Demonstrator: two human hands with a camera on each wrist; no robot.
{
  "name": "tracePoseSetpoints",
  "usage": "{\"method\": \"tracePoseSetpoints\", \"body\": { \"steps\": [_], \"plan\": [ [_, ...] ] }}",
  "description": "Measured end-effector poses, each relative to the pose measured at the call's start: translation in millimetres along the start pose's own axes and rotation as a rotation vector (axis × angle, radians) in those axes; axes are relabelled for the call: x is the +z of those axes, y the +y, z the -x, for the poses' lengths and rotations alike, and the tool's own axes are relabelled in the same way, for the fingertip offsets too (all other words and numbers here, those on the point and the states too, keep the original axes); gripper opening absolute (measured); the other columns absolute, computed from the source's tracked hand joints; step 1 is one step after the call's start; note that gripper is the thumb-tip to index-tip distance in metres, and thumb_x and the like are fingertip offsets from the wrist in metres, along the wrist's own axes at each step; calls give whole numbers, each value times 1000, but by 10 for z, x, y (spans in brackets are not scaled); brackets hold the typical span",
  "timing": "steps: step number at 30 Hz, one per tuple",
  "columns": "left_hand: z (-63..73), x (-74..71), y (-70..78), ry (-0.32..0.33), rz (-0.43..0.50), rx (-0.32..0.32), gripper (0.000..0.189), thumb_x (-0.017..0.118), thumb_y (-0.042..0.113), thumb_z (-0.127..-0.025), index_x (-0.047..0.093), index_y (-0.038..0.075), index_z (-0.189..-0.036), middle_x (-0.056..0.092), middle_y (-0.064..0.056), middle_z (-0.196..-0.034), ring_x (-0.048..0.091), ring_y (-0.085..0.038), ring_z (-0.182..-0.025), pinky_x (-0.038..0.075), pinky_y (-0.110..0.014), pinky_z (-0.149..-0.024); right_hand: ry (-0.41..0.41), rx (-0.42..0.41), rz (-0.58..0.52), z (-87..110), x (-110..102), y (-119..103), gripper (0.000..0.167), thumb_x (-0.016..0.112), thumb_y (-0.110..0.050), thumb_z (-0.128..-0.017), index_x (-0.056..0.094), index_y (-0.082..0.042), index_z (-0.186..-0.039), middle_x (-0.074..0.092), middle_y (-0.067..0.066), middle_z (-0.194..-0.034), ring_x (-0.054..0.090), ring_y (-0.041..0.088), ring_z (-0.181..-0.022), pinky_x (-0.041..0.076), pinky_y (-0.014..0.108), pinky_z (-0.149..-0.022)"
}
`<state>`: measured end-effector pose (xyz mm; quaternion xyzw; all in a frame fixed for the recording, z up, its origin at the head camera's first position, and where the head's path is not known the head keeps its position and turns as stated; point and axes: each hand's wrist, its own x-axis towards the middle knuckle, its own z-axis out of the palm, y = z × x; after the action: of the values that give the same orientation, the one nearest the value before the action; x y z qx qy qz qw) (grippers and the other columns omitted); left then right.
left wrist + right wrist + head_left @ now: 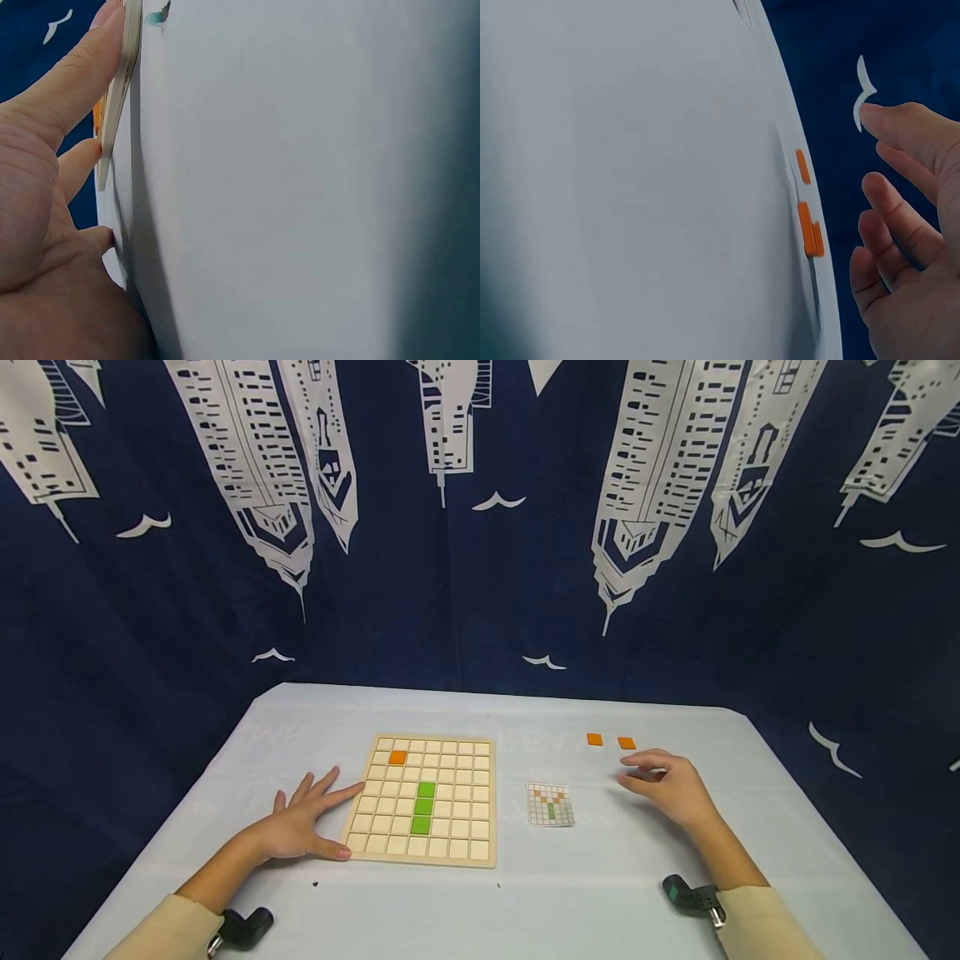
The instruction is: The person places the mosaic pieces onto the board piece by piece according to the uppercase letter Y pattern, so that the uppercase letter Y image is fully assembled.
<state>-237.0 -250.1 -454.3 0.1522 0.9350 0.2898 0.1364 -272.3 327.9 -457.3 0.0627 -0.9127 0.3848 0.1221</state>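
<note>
A wooden grid board (455, 863) lies on the table, with one orange square tile (398, 757) near its upper left. Three green square tiles (423, 805) form a column at its middle. My left hand (303, 824) is spread beside the board, thumb and index fingertip touching its left edge; the left wrist view shows the thumb (82, 71) against that edge. My right hand (670, 789) hovers over the table with loosely bent fingers, nothing visible in it. Just beyond it lie loose orange tiles (626, 743); the right wrist view shows three orange tiles (805, 229).
A small pattern card (551, 805) with a printed grid of orange and green squares lies right of the board. The white table (420, 910) ends at a dark blue curtain (450, 585) with white building prints. Small dark specks mark the table's near part.
</note>
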Motion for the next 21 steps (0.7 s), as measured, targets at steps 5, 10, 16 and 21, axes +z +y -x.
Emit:
{"method": "tracePoseSetpoints", "body": {
  "steps": [5,10,16,21],
  "plan": [
    [2,-5,6,2,-1,-5,108,92,49,-66,42,23,-158,6,-27,-170,-11,-62,-151,-14,-86,-106,-26,9,17,-13,-72,54,36,87,-27,-83,79,-8,-112,75,12,-117,65,20,-98,52,19,-79],
    [-6,3,13,5,-8,-13,108,92,50,-65,42,23,-157,7,-27,-170,-10,-62,-151,-14,-86,-106,-75,36,42,-34,-112,110,38,86,-30,-84,78,-9,-115,74,11,-119,62,24,-105,53,26,-85],
    [-10,6,6,4,-10,-10,108,92,50,-66,42,22,-158,7,-27,-170,-10,-62,-151,-14,-86,-105,-114,78,71,-43,-145,169,41,87,-30,-83,77,-9,-117,73,12,-120,61,26,-109,51,33,-88],
    [-5,-3,13,5,-16,-5,108,92,51,-66,42,22,-157,7,-27,-170,-9,-63,-151,-13,-87,-105,-154,123,86,-44,-158,187,46,88,-33,-81,77,-9,-118,72,14,-121,61,29,-108,49,38,-90]
  ]
}}
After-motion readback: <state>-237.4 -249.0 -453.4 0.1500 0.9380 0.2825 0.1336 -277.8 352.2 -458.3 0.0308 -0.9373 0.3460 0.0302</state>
